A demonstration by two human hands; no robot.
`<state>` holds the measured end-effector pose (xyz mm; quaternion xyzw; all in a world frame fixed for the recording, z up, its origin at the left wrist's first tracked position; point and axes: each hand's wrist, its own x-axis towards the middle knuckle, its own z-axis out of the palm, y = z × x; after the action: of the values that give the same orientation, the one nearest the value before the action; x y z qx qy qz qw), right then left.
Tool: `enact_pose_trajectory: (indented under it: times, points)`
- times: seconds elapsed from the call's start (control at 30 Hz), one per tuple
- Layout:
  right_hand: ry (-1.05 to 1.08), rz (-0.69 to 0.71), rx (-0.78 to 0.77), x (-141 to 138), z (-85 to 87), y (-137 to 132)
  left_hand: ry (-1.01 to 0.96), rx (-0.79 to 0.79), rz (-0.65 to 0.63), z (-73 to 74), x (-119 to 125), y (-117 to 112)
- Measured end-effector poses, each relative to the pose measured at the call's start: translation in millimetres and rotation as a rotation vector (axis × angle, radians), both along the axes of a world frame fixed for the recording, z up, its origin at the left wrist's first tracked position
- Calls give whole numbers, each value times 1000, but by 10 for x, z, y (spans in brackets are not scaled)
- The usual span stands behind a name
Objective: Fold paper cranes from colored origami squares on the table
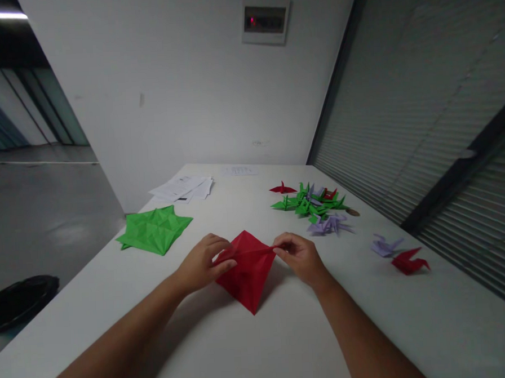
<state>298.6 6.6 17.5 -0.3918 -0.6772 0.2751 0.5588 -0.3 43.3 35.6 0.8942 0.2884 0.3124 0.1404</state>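
Observation:
A sheet of red origami paper is held up over the white table, one point toward me and one away, with a raised fold running across its middle. My left hand pinches its left corner between thumb and fingers. At the right corner, my right hand grips the end of the fold the same way. The paper's underside is hidden, and a shadow falls on the table below it.
Creased green paper sheets lie to the left, with printed papers behind them. A heap of folded green, purple and red cranes sits at the back right. Nearer on the right are a purple crane and a red crane. Blinds border the table's right side.

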Motion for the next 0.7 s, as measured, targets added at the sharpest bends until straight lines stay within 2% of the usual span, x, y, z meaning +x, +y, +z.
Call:
enact_pose_trajectory:
  times: [0.13,0.37,0.53,0.7]
  points:
    - [-40,76,10,-100,-2,-44,83,61,-17,70,206,-168]
    - [-55,96,-39,-200,-21,-94,88,52,-1,18,320,-241]
    - [-7,148,-141,-262,30,-101,-7,-82,-7,23,345,-298]
    - [155,156,-249,-358,76,-130,-58,-333,-29,101,375,-348]
